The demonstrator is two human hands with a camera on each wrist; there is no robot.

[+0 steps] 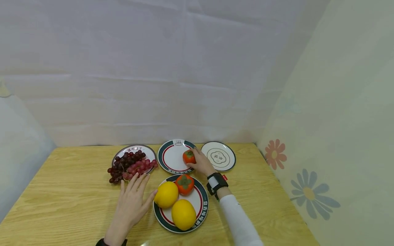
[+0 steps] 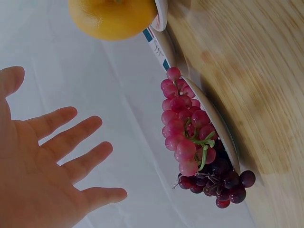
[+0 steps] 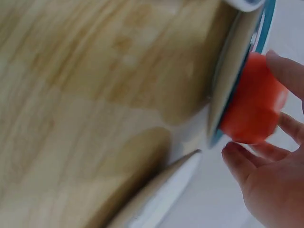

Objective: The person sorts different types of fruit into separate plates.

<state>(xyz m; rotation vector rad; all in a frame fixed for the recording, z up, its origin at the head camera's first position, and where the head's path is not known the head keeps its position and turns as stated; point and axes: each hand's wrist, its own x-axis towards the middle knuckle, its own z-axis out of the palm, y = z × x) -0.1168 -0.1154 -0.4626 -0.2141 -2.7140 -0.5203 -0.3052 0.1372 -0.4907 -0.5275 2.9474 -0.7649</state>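
My right hand (image 1: 203, 164) grips an orange-red persimmon (image 1: 189, 156) over the right part of the back middle plate (image 1: 172, 157). In the right wrist view, the thumb and fingers lie around the persimmon (image 3: 256, 102), close to the plate's rim (image 3: 223, 90). My left hand (image 1: 132, 198) holds nothing; its fingers are spread, as the left wrist view also shows. It hovers between the grapes (image 1: 141, 166) and a large yellow fruit (image 1: 167, 194). That fruit shares the front plate (image 1: 201, 205) with a second yellow fruit (image 1: 183, 214) and another persimmon (image 1: 185, 184).
Dark grapes (image 1: 123, 167) and pink ones lie on a plate (image 1: 149, 152) at the back left, hanging over its front rim. A small white plate (image 1: 229, 159) stands at the back right. White sheeting (image 1: 154, 85) rises behind the wooden table (image 1: 77, 194).
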